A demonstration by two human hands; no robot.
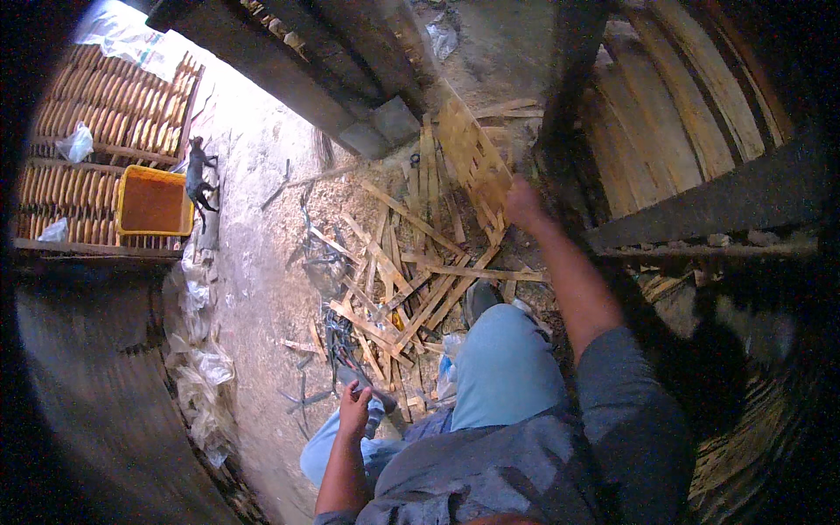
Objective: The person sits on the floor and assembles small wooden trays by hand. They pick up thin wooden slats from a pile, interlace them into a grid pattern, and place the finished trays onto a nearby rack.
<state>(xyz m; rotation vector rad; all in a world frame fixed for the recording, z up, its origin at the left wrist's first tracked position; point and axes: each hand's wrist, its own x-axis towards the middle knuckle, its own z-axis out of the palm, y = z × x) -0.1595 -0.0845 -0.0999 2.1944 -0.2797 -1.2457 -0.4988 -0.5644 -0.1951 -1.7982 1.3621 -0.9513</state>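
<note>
The right hand pinches the board near its end, probably to steady its length. The left hand looks empty, fingers loosely curled

right hand gripping board, probably wooden, left hand loose, scattered slats

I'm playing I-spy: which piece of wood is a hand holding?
The broad yellowish board, gripped at its edge by the right hand; the narrow strips lie scattered over the floor.

Right grip partly hidden
</note>
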